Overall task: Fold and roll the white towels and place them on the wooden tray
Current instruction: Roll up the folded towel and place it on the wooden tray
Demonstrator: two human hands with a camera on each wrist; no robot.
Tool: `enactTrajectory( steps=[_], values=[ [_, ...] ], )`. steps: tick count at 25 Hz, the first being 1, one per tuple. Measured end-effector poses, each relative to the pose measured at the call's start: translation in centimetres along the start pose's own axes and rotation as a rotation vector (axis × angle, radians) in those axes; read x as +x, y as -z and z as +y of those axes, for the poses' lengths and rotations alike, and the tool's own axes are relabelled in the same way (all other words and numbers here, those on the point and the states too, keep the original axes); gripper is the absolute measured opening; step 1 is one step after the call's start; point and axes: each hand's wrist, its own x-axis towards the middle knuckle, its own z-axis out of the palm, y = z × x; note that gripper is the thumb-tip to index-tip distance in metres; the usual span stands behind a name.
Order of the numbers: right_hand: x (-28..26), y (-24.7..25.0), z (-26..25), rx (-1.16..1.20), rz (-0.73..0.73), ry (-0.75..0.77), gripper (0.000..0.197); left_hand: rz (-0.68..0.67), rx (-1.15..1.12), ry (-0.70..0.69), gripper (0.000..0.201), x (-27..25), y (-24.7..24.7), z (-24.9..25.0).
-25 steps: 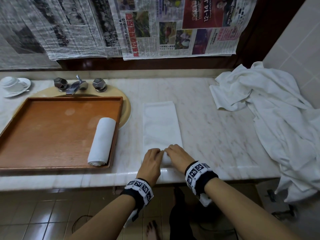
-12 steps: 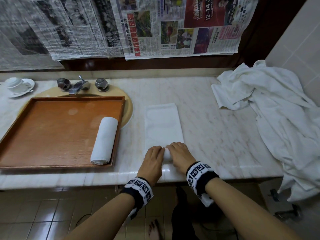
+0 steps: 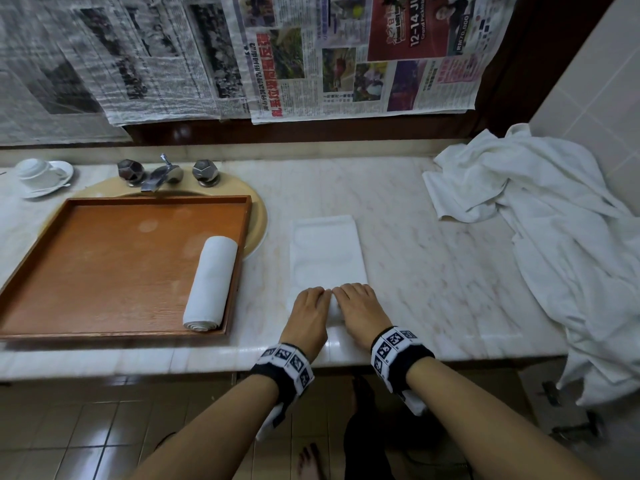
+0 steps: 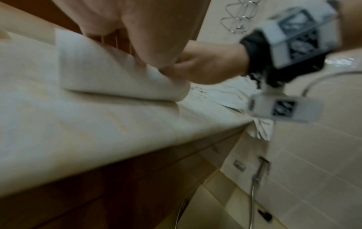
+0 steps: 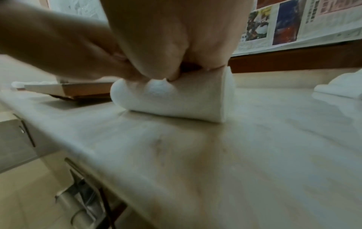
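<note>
A rolled towel (image 3: 210, 284) is seen lying in the wooden tray (image 3: 104, 268) on the left of the tabletop (image 3: 433, 271). Just right of it, a folded towel (image 3: 327, 251) is laid flat, its near end rolled and gripped by the left hand (image 3: 309, 308) and right hand (image 3: 362, 308), fingers curled, side by side. A heap of white towels (image 3: 554, 216) is piled at far right.

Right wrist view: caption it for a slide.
Both hands, right hand nearest, rolling a folded white towel on the marble counter, wooden tray behind.

Before you, the folded towel (image 3: 327, 251) lies on the countertop (image 3: 433, 271), both hands at its near, rolled end. To its left sits the tray (image 3: 114, 265), holding a rolled towel (image 3: 210, 284) along its right wall; a towel pile (image 3: 554, 220) lies far right.
</note>
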Motion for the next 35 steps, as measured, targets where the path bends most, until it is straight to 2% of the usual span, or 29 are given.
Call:
enactTrajectory(
  steps=[4,7,10,12,14,16,18,22,24,26,29,32,35],
  values=[
    [0.9,0.4,-0.1,-0.011,-0.097,-0.05,0.035,0.048,-0.009,-0.13,0.075,-2.2,-1.4,-0.2],
    [-0.2,-0.5,-0.8,0.02,0.036,-0.087,0.038,-0.007,0.019,-0.125,0.068,-0.8,-0.8,-0.7],
    [-1.2,-2.2,-0.8,-0.055,0.094,-0.063,0.055,-0.119,0.025,-0.079,0.06,1.4,0.8,-0.3],
    [-0.6,-1.5,-0.5,-0.036,0.073,-0.066,0.05,-0.147,0.033,-0.019,0.059,2.0,1.0,0.1],
    [0.5,-0.4,0.0,-0.015,-0.004,-0.031,0.041,-0.068,0.044,-0.002,0.059,0.9,0.6,0.5],
    [1.1,0.3,0.2,-0.025,-0.07,0.002,0.036,0.017,0.039,-0.048,0.06,-1.1,-0.3,0.4],
    [1.0,0.5,0.2,-0.002,-0.119,0.003,0.033,0.032,0.056,-0.087,0.062,-2.3,-0.8,0.2],
    [-0.5,-0.1,-0.3,0.016,-0.007,0.005,0.037,-0.019,0.079,-0.058,0.056,-0.6,-0.5,-0.3],
    [-1.0,-0.4,0.0,-0.039,-0.004,0.011,0.05,-0.108,0.093,-0.021,0.054,1.2,0.5,-0.3],
    [-0.7,-0.5,0.5,-0.066,-0.013,0.016,0.053,-0.128,0.093,0.015,0.056,2.4,0.8,-0.1],
    [0.4,-0.1,0.5,-0.017,-0.03,0.012,0.042,-0.071,0.028,0.022,0.055,1.1,0.7,-0.1],
    [0.9,0.4,0.3,0.046,-0.104,-0.001,0.036,0.065,0.021,-0.102,0.05,-1.7,-0.7,-0.6],
    [-0.4,-0.2,-0.3,0.015,-0.045,-0.01,0.036,0.032,0.031,-0.099,0.048,-1.8,-0.9,-1.3]
  ],
)
